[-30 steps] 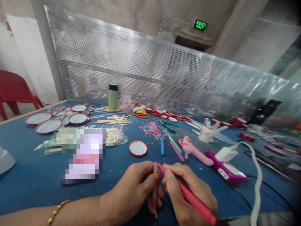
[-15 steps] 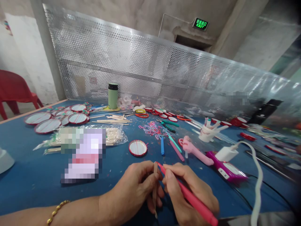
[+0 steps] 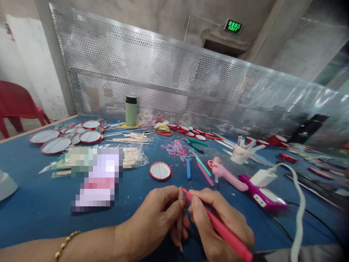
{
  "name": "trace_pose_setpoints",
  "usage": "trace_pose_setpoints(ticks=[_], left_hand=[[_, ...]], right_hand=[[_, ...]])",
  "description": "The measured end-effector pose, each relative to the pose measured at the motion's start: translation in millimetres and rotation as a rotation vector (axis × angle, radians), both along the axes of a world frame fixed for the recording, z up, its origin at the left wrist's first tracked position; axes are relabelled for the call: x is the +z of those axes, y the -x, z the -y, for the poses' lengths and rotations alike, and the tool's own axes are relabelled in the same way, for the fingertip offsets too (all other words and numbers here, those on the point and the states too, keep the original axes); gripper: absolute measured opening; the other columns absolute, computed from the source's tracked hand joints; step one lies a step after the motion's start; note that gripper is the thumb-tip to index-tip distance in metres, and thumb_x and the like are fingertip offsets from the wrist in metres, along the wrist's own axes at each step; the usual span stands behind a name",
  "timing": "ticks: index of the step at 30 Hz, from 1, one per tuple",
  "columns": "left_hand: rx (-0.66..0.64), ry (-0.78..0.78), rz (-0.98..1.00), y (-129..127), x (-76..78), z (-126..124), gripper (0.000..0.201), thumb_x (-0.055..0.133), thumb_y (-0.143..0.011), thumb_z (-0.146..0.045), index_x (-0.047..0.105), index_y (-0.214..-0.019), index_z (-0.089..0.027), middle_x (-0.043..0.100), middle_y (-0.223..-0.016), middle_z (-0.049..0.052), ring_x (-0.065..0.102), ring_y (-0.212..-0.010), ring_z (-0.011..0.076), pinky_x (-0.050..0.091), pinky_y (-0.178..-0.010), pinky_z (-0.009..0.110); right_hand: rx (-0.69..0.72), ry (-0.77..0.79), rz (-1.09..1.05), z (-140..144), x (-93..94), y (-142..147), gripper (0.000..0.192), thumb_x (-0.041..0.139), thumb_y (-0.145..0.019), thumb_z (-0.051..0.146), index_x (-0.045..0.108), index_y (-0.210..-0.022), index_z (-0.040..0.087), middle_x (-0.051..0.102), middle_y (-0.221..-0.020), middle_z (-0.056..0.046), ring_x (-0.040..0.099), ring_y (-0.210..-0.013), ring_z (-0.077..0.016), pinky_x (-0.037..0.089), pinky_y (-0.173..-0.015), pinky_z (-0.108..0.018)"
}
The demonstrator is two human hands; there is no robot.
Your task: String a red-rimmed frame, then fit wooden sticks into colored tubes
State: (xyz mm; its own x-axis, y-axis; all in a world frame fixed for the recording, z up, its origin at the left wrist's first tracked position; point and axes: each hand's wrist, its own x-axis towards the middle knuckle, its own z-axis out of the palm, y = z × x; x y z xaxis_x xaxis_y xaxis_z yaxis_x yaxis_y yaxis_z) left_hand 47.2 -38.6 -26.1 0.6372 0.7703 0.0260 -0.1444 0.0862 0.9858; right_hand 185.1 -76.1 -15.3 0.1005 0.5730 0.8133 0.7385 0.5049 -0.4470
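Observation:
At the near edge of the blue table, my left hand (image 3: 160,218) is closed around a flat wooden craft stick (image 3: 180,218), which stands roughly upright between thumb and fingers. My right hand (image 3: 218,222) grips a red marker pen (image 3: 226,233) like a pencil. The marker's tip meets the stick's upper end, or comes very close to it. Just beyond my hands lies a small round disc (image 3: 160,171) with a red rim and a pale face. Blue (image 3: 188,169) and pink pens (image 3: 205,174) rest beyond my right hand.
A pink hot glue gun (image 3: 229,176), a purple power strip (image 3: 261,196) and its white cable (image 3: 299,207) lie at right. Bagged sticks (image 3: 133,157) and a blurred-out flat object (image 3: 100,182) are at left. A green bottle (image 3: 131,112) and a perforated metal screen (image 3: 163,72) stand behind.
The view shifts very slightly. Both hands keep almost the same pose on the craft stick and the red marker pen.

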Motion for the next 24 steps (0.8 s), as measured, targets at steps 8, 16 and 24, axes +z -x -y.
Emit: trace_pose_setpoints(ticks=[8,16,24], left_hand=[[-0.002,-0.002,0.002,0.1,-0.9,0.5,0.038,0.049,-0.090,-0.054,0.051,-0.081,-0.016,0.060,-0.064,0.001,0.053,-0.045,0.0087,0.045,-0.045,0.019],[-0.006,0.009,-0.021,0.6,4.1,1.1,0.038,0.053,-0.087,-0.052,0.053,-0.079,-0.015,0.059,-0.063,0.001,0.053,-0.045,0.0081,0.046,-0.047,0.019],[-0.009,-0.023,-0.021,1.3,-0.6,-0.2,0.029,0.053,-0.089,-0.043,0.052,-0.077,-0.016,0.057,-0.061,0.000,0.053,-0.046,0.0088,0.045,-0.047,0.020]], right_hand=[[-0.011,-0.009,-0.018,0.8,-0.1,-0.4,0.014,0.060,-0.089,0.025,0.072,-0.081,0.024,0.069,-0.063,0.004,0.065,-0.053,-0.0117,0.053,-0.060,-0.020],[0.023,-0.030,-0.003,-0.7,-2.7,-0.6,0.012,0.061,-0.087,0.022,0.071,-0.081,0.024,0.070,-0.065,0.004,0.066,-0.054,-0.0110,0.054,-0.061,-0.019],[-0.027,-0.035,0.043,0.1,-4.5,-0.9,0.013,0.061,-0.087,0.023,0.073,-0.082,0.024,0.074,-0.071,0.002,0.070,-0.062,-0.0147,0.057,-0.076,-0.024]])
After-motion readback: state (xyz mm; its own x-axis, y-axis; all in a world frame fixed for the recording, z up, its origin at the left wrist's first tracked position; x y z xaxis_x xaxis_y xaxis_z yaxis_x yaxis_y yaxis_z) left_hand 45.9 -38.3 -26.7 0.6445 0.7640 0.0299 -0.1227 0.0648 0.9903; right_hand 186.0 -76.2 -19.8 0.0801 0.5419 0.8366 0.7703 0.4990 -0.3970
